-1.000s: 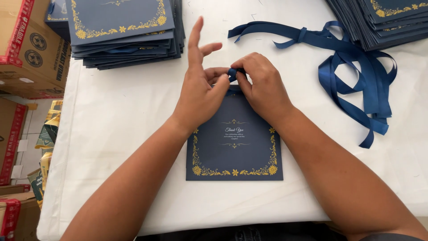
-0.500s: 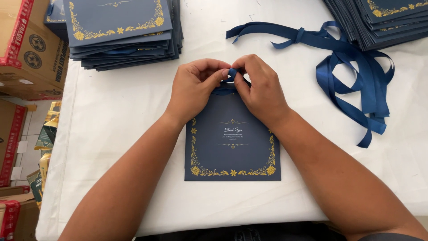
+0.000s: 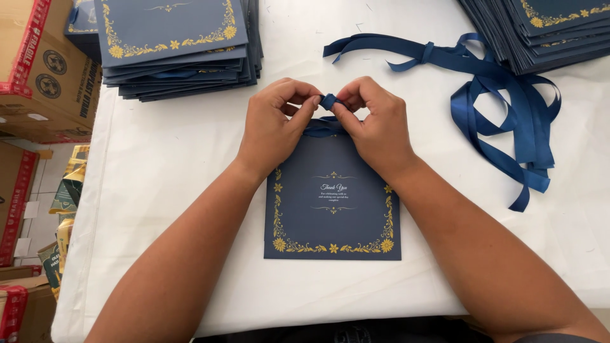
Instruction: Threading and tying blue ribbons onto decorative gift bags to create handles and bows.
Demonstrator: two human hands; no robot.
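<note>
White cloth covers the bench point(image 3: 190, 165); on it lies a flat navy card with gold floral border point(image 3: 332, 209). At the card's far edge, left hand point(image 3: 274, 124) and right hand point(image 3: 375, 124) each hold a pinching grip on the dark blue satin ribbon knot point(image 3: 329, 101), equally near, ribbon running crosswise.

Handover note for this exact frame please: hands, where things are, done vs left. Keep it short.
Left hand and right hand: both pinch a small loop of blue ribbon between thumb and fingertips, above the top edge of the navy card.
Card lies flat on the white table, centre front, gold border facing up.
Stacks of like cards: far left and far right. Loose ribbons lie right of the hands.
Done: ribbon is at the card's top edge, loop formed.
Left: the bow is not finished; hands hide the knot.
</note>
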